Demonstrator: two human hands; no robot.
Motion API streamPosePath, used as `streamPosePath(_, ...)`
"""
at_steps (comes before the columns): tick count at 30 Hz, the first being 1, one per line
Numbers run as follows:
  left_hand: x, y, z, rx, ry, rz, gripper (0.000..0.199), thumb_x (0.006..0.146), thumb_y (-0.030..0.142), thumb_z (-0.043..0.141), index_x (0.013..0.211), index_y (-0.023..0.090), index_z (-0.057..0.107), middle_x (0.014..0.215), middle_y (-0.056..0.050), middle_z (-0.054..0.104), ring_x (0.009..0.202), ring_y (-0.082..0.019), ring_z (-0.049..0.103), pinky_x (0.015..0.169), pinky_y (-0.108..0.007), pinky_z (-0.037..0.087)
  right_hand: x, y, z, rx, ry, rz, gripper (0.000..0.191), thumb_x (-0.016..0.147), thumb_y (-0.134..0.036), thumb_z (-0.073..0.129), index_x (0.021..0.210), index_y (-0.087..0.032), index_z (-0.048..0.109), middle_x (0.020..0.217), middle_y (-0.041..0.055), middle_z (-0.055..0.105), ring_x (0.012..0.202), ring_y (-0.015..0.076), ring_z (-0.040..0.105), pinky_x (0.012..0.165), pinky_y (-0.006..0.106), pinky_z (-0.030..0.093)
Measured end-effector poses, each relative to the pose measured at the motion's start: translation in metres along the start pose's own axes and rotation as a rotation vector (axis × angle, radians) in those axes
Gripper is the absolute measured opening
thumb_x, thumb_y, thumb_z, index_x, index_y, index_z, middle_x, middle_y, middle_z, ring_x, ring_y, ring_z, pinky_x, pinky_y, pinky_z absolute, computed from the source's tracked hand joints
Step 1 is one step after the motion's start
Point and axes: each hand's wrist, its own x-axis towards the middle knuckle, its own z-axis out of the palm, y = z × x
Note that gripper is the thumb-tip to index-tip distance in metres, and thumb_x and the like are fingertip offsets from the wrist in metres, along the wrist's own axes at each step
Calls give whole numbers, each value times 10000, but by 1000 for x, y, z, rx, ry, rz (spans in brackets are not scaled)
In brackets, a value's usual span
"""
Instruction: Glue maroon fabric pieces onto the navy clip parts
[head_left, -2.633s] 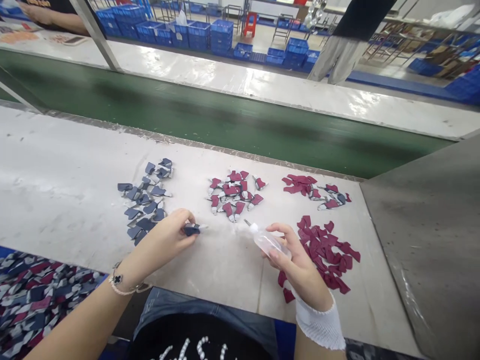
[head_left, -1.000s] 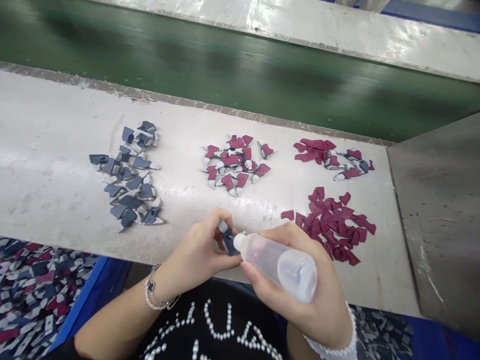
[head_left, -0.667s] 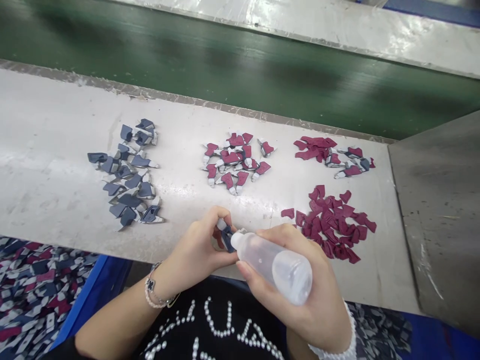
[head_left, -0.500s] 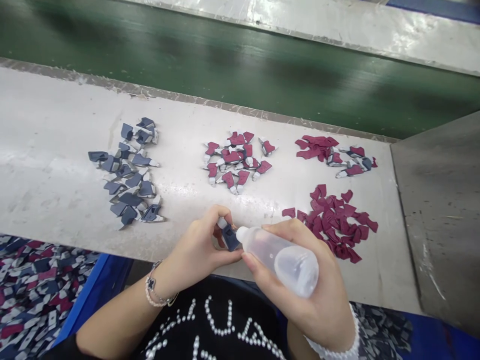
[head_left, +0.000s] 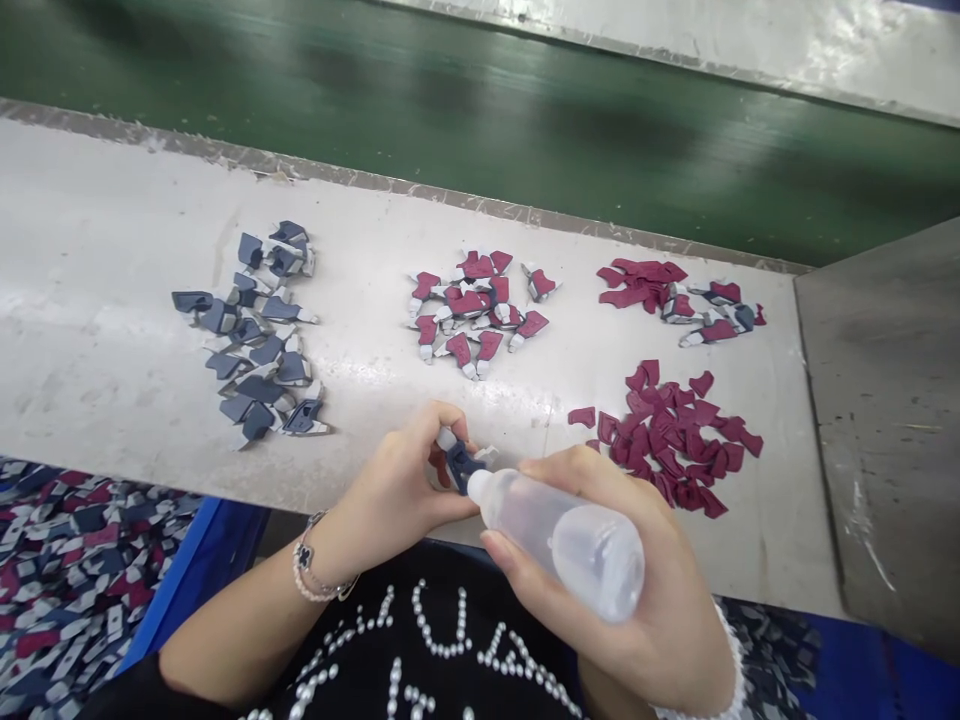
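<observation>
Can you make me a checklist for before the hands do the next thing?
1. Left hand holding the blue-and-grey piece: ok.
2. Right hand holding the squeeze bottle: ok.
3. Bottle pointing toward the piece: ok.
4. Anything coming out of the bottle: cannot tell, its tip isn't clear.
5. Loose maroon pieces near the right hand: ok.
6. A free hand to pick one up: not ok, both are holding something.

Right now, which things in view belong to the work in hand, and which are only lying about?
In hand:
clear bottle, in right fingers
navy piece, in left fingers

Lying about, though probably related:
navy-grey pile
maroon-topped pile
loose maroon pieces
</observation>
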Motion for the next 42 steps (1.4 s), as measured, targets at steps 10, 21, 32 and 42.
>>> streamPosePath(10, 0, 0, -3, 49, -4, -4, 429, 724, 204, 800, 988, 263, 468, 890, 41, 631, 630, -94, 585, 558, -211, 489, -1, -1, -3, -45, -60, 16, 135, 831, -197, 703, 894, -199, 583, 687, -54, 611, 532, 92, 574, 488, 219, 450)
streamPosePath(21, 0, 1, -3, 99, -15, -4, 434, 709, 210, 808, 976, 251, 469, 875, 25, 636, 635, -107, 576, 550, -211, 466, 1, -1, -5, -24, -77, 21, 134, 837, -215, 707, 870, -208, 577, 667, -62, 592, 513, 88, 559, 484, 226, 446)
streamPosePath(32, -1, 2, -4, 167, 6, 5, 420, 713, 192, 789, 975, 250, 465, 735, 65, 609, 556, -96, 555, 511, -194, 438, -2, -4, -10, -77, -145, 20, 109, 849, -215, 690, 874, -204, 585, 665, -63, 588, 526, 89, 560, 493, 231, 442)
streamPosePath(42, -2, 3, -4, 211, 18, 15, 401, 727, 215, 783, 966, 247, 462, 686, 72, 608, 533, -101, 571, 493, -192, 437, -2, -5, -12, -71, -169, 39, 116, 844, -206, 694, 884, -231, 588, 663, -55, 614, 524, 115, 592, 483, 245, 459)
